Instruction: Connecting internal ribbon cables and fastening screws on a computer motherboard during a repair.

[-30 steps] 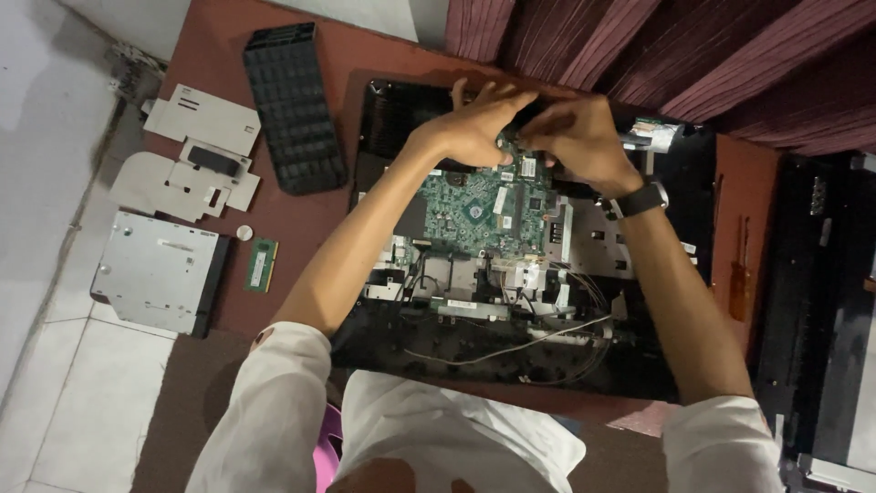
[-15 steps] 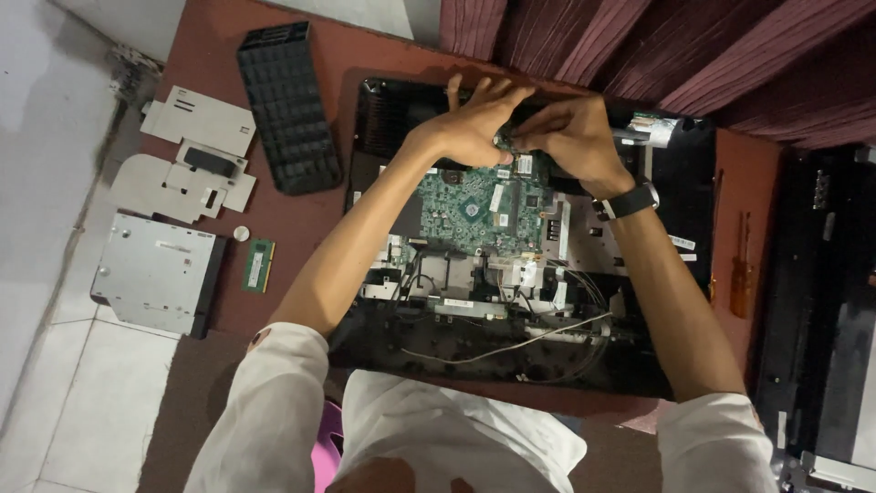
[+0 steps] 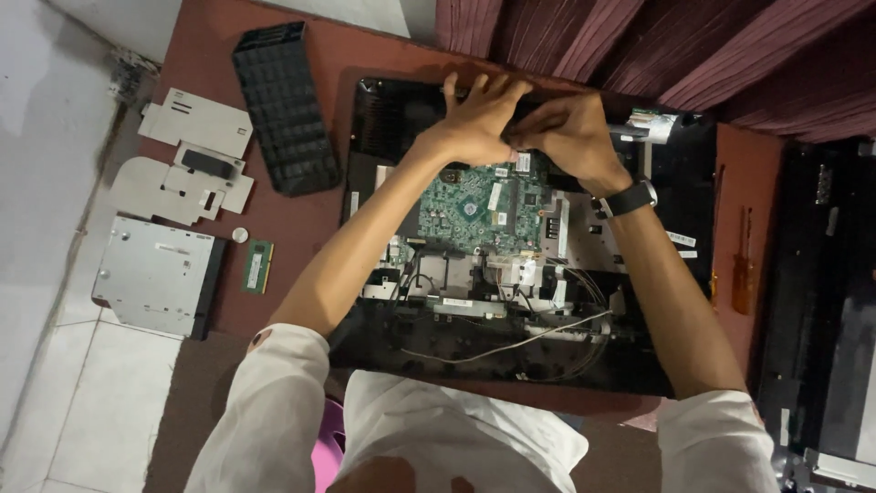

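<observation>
Both of my hands met at the far edge of the opened laptop chassis point(image 3: 383, 119), which lay in the middle of the reddish-brown table point(image 3: 301, 228). My left hand point(image 3: 474, 119) rested with its fingers spread apart over the top rim of the chassis, pressing on a dark part there. My right hand point(image 3: 570, 137) touched it, fingers curled together around that same dark part; I could not tell exactly what they pinched, because the knuckles hid it. A black wristwatch point(image 3: 630, 196) sat on my right wrist.

Just below my hands lay the green circuit board point(image 3: 474, 205), bare inside the chassis, with loose wires point(image 3: 511, 342) trailing across the near edge.

Left of the chassis lay a black keyboard point(image 3: 283, 105), tilted. Further left were two grey metal cover plates point(image 3: 187, 151), a silver optical drive point(image 3: 151, 274), a small green memory stick point(image 3: 258, 267) and a coin cell point(image 3: 239, 235). On the right, near the table's edge, lay an orange-handled screwdriver point(image 3: 744, 274).
</observation>
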